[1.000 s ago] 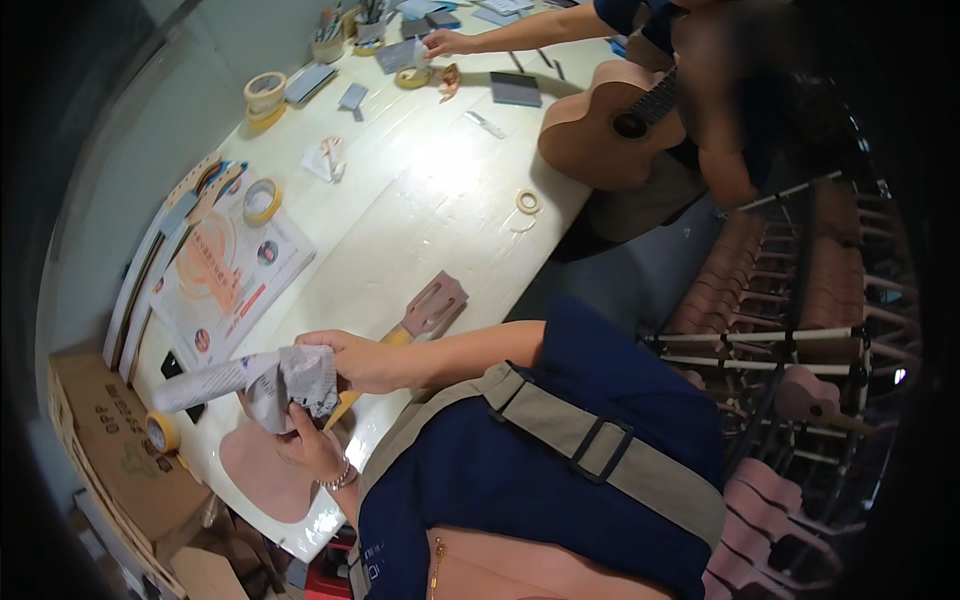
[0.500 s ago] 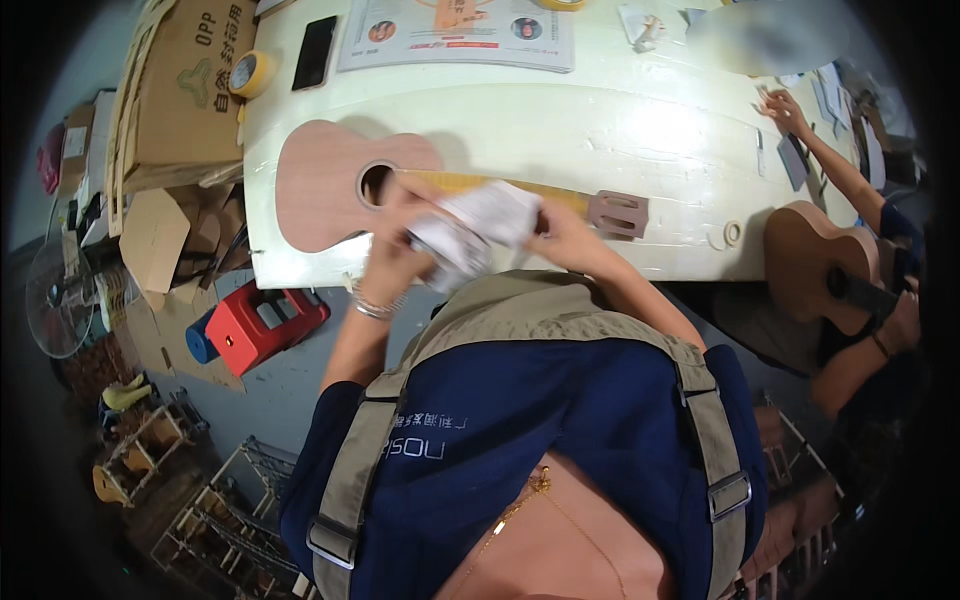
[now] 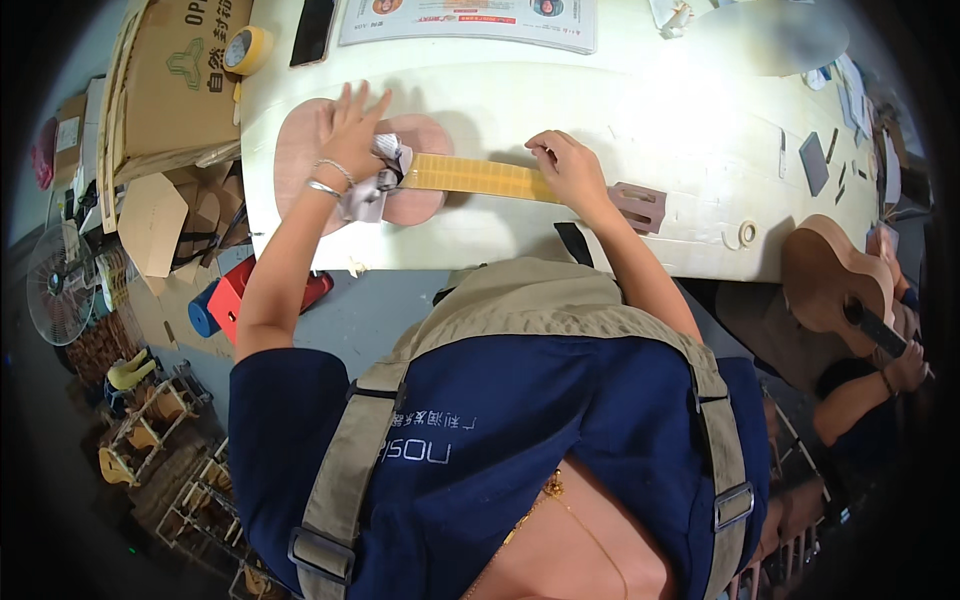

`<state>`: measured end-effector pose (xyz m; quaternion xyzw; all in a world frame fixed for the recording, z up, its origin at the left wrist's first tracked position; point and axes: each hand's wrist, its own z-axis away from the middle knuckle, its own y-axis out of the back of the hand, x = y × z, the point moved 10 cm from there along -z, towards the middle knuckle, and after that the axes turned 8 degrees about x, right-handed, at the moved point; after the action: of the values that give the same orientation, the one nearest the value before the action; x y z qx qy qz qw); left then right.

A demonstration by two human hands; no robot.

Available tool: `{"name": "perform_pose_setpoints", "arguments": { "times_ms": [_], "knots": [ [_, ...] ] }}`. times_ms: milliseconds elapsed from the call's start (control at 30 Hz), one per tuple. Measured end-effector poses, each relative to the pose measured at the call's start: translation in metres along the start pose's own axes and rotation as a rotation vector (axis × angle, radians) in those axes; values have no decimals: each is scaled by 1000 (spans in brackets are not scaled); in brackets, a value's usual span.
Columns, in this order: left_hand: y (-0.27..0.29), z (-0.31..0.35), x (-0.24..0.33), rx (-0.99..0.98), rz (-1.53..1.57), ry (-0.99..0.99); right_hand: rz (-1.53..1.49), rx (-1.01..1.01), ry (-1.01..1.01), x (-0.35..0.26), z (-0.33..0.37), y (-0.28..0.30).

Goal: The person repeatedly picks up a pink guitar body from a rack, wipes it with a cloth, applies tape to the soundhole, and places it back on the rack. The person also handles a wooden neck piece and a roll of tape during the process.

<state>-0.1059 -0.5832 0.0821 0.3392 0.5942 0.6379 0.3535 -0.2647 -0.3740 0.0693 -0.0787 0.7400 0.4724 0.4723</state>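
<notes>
Ukulele point(image 3: 425, 145) lies near the table point(image 3: 640, 120) edge, with room behind. Left hand point(image 3: 350, 142), fingers wide, is over crumpled newspaper point(image 3: 364, 202); right hand point(image 3: 574, 172) curls over the neck point(image 3: 475, 176), grip hard to see.

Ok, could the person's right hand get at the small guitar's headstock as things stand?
Probably yes: the right hand is at the yellow-covered neck, close to the headstock, which lies largely uncovered, and nothing visible seems to block the way.
</notes>
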Motion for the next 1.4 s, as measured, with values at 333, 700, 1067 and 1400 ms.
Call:
{"name": "perform_pose_setpoints", "arguments": {
  "times_ms": [333,700,1067,1400],
  "knots": [
    [-1,-12,-9,-227,346,-295,9,18,-32,7,-2,1],
    [38,3,21,191,522,-232,35,41,-16,6,-3,3],
    [20,78,36,172,393,-466,55,39,-2,0,1,2],
    [76,42,110,350,624,-408,-240,442,183,-13,33,61]
  ]
}}
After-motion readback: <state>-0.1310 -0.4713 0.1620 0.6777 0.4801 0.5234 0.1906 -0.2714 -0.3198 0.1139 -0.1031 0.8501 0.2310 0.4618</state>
